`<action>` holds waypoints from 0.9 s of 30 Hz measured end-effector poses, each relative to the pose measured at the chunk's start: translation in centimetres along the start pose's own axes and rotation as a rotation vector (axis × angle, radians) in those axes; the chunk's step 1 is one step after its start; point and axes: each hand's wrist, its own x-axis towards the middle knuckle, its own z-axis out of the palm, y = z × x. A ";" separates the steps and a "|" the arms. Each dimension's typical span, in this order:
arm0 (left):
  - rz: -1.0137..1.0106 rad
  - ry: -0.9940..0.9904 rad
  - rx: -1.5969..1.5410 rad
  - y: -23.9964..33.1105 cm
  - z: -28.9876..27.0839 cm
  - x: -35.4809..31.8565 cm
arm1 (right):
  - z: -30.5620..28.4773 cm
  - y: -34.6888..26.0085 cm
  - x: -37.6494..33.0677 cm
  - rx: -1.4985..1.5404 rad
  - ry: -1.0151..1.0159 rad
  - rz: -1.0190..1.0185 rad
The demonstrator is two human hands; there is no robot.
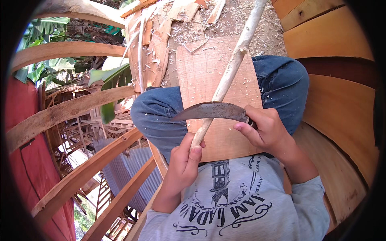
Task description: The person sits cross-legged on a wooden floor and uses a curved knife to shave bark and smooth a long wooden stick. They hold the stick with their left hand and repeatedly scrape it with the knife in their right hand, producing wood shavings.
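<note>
A long peeled wooden stick [232, 68] slants from my lap up to the far edge of the view. Near its lower end my left hand [185, 158] is closed around it. In my right hand [263, 127] is the handle of a curved knife [217, 111], mostly hidden by the fingers. The dark, spotted blade lies across the stick a little above my left hand, its tip pointing left. Beneath both, a flat wooden board [225, 140] rests on my lap, with small shavings scattered on it.
Wood shavings [265, 36] and bark strips [161, 52] cover the floor ahead. Wooden planks [325, 34] form a wall on the right. On the left are railing slats [88, 174], with corrugated sheets [132, 172], red sheeting [30, 160] and banana leaves [110, 90] beyond.
</note>
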 end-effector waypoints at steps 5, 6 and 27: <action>0.027 -0.017 0.053 0.4 0.2 -0.7 | -2.2 0.8 1.4 0.159 0.216 0.270; 0.028 -0.025 0.049 0.6 0.2 -0.6 | -1.5 0.0 1.2 0.218 0.231 0.309; 0.022 -0.058 0.009 0.1 -0.7 0.0 | -1.4 2.5 2.0 0.176 0.232 0.283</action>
